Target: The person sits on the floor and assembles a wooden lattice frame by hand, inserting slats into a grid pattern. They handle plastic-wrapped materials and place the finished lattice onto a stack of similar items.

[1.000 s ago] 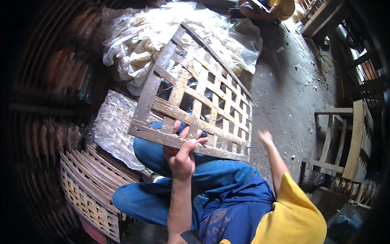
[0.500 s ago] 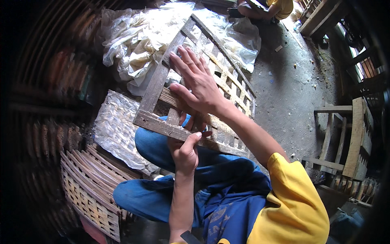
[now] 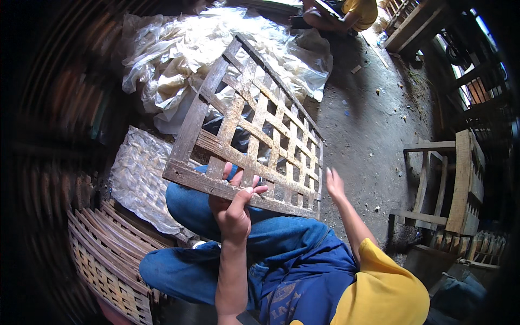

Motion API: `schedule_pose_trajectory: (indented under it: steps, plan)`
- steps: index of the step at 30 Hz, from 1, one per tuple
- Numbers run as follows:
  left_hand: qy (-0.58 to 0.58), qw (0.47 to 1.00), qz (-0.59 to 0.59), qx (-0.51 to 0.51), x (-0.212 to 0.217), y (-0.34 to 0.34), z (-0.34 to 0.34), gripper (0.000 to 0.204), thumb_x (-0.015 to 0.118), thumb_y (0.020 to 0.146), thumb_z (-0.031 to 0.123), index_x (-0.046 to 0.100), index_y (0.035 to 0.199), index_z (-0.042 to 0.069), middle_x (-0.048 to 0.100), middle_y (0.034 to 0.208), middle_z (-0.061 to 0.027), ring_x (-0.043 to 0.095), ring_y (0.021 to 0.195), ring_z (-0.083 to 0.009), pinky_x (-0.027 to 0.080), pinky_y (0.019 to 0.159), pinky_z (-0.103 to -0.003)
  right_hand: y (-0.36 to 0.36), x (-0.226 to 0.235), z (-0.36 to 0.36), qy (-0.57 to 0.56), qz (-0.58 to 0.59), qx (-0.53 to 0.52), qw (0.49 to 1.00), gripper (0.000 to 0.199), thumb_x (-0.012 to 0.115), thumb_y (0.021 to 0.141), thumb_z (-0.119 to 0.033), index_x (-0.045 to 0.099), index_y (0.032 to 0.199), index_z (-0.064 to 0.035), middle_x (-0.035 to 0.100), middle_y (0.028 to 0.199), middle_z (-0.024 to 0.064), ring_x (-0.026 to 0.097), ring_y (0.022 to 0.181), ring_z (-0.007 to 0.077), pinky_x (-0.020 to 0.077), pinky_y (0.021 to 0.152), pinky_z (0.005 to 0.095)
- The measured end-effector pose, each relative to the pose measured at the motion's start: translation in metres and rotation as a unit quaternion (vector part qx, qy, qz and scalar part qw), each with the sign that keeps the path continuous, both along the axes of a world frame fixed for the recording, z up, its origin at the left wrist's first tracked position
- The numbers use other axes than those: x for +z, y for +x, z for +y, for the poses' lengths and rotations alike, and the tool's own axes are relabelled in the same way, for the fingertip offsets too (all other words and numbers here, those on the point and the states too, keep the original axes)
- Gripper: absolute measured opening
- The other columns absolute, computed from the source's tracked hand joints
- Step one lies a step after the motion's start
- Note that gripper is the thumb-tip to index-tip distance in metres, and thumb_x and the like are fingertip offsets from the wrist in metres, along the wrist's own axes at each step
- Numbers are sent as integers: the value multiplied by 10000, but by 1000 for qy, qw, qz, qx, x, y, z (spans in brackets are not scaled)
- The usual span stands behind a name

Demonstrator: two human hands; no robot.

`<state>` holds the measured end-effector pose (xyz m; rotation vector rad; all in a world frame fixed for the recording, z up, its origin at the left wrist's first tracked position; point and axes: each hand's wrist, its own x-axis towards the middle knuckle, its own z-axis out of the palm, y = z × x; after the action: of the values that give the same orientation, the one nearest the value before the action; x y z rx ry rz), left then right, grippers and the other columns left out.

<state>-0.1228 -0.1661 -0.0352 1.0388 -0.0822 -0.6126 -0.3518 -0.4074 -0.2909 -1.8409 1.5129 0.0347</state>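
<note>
While left hand (image 3: 234, 208) grips lattice frame (image 3: 252, 130) btm edge, right hand (image 3: 334, 184) hovers spread beside rt edge.

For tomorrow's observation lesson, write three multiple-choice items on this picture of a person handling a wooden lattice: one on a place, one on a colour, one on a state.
1. Where does the left hand grip the wooden lattice panel?
A. its near bottom edge
B. its far top corner
C. its middle slats

2. What colour is the sleeve on the right arm?
A. red
B. yellow
C. white

3. What state is the right hand in?
A. closed round a slat
B. flat on the floor
C. open beside the panel's right edge, gripping nothing

Answers:
1 A, the fingers wrap over the bottom rail.
2 B, the sleeve is yellow above the blue trousers.
3 C, its fingers are spread beside the frame.
</note>
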Motion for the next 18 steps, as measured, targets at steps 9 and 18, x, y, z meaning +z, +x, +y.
schedule_pose_trajectory:
  steps: [9, 18]
  plan:
    - [-10, 1000, 13, 4, 5, 4, -6, 637, 511, 794, -111, 368, 1412, -58, 569, 1235, -265, 658, 1031, -289, 632, 808, -419, 281, 261, 66, -228, -474, 389, 757, 798, 549, 968, -500, 242, 1578, -88, 188, 1631, 221, 166, 1519, 362, 130, 1227, 473]
    - [-14, 998, 33, 51, 3, -4, 10, 638, 518, 795, -120, 326, 1402, -100, 572, 1225, -333, 679, 966, -326, 638, 782, -439, 105, 43, 24, -74, -233, 264, 933, 705, 394, 1008, -422, 239, 1562, -13, 218, 1621, 231, 167, 1518, 354, 116, 1227, 422]
